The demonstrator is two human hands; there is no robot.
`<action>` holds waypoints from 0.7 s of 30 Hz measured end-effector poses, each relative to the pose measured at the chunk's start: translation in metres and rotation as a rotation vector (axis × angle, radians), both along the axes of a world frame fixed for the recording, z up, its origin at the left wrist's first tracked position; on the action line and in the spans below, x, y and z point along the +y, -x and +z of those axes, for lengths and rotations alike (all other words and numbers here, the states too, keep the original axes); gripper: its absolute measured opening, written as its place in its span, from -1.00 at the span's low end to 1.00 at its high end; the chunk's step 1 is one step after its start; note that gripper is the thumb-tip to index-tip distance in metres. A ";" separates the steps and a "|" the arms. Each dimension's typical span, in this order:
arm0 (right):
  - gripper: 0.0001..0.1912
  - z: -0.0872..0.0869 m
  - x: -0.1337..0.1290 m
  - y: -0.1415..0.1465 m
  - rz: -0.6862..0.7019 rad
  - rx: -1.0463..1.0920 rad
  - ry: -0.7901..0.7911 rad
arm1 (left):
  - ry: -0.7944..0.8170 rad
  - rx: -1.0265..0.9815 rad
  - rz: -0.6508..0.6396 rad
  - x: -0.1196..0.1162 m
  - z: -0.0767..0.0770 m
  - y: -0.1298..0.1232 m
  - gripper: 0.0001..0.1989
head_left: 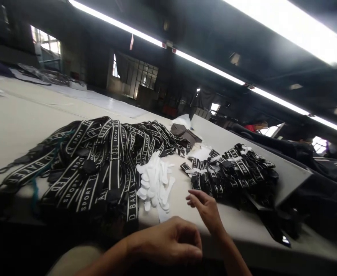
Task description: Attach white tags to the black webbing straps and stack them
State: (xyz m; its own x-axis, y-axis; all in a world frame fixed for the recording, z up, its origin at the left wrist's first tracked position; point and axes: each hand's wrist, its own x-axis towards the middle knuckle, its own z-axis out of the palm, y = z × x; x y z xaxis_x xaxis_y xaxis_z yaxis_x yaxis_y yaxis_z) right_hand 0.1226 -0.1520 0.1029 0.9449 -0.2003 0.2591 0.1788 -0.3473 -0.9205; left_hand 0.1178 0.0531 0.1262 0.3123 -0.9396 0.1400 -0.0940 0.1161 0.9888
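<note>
A pale worktable [22,109] runs across the view, its near edge in shadow. The largest thing on it is a tangled pile of black webbing straps [114,153], left of centre, printed in white with "TED BAKER" and "SPORT" between white edge stripes; some straps hang over the near edge. To the right lies a smaller heap of strap bundles [240,168], the same black webbing folded up, with white bands across several of them. Behind these two heaps, near the middle, sits a folded grey-brown cloth [185,133] beside a whitish plastic bag [181,121].

Between the heaps, touching the right side of the big pile, is a loose cluster of white strips [154,182] with rounded ends; their material is unclear.

The left hand [174,239] is at the near edge, in front of the strips, fingers curled in toward the thumb; whether anything is inside that curl cannot be told. The right hand [205,209] is just in front of the bundles, loosely bent, thumb near the fingers, with nothing visible in it.

A teal cord [35,191] trails down at the pile's left side.
</note>
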 end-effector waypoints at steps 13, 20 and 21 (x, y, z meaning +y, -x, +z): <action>-0.73 0.042 0.148 -0.280 0.089 0.029 0.114 | 0.122 0.350 0.263 -0.038 -0.097 -0.068 -0.41; -0.81 0.092 0.184 -0.329 0.198 0.006 -0.099 | 0.120 0.407 0.288 -0.031 -0.084 -0.084 -0.35; -0.84 0.108 0.184 -0.332 0.216 -0.022 -0.133 | 0.106 0.412 0.304 -0.030 -0.081 -0.084 -0.38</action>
